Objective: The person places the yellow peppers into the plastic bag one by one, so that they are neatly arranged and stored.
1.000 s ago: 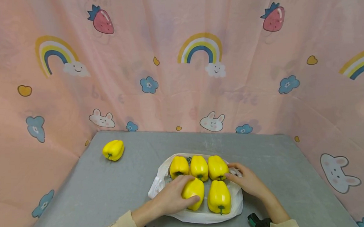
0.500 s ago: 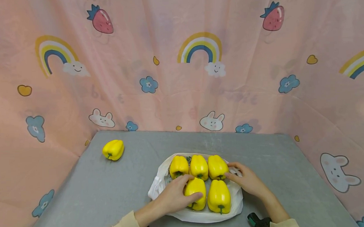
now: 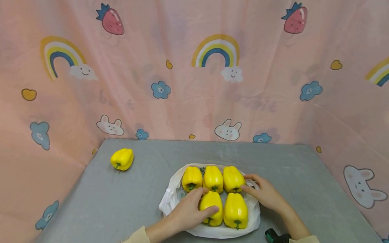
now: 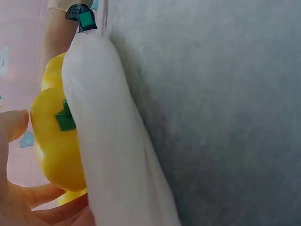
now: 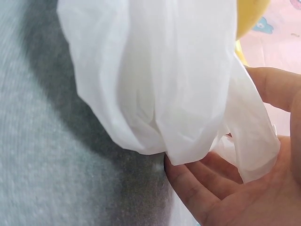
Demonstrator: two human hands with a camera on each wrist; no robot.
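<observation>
In the head view, a white plastic bag [image 3: 167, 201] lies spread with yellow bell peppers in two rows on it: three behind, two in front. My left hand [image 3: 190, 211] is around the front-left pepper [image 3: 213, 203], its fingers loosely spread; in the left wrist view a narrow gap shows between the thumb [image 4: 16, 125] and that pepper [image 4: 56, 141]. Beside the back-right pepper [image 3: 233, 178] is my right hand [image 3: 264, 192]. The right wrist view shows a loose fold of the bag [image 5: 254, 136] between its relaxed thumb and fingers. The front-right pepper [image 3: 235, 209] sits untouched.
One more yellow bell pepper [image 3: 122, 159] lies alone at the table's back left. The grey table [image 3: 126, 199] meets a pink patterned curtain [image 3: 181, 111] at the back and sides. Dark wrist devices [image 3: 277, 237] sit near the sleeves.
The front-left pepper has moved right, up beside the front-right one. My left hand has shifted slightly right and loosened around it. The right hand stays in place.
</observation>
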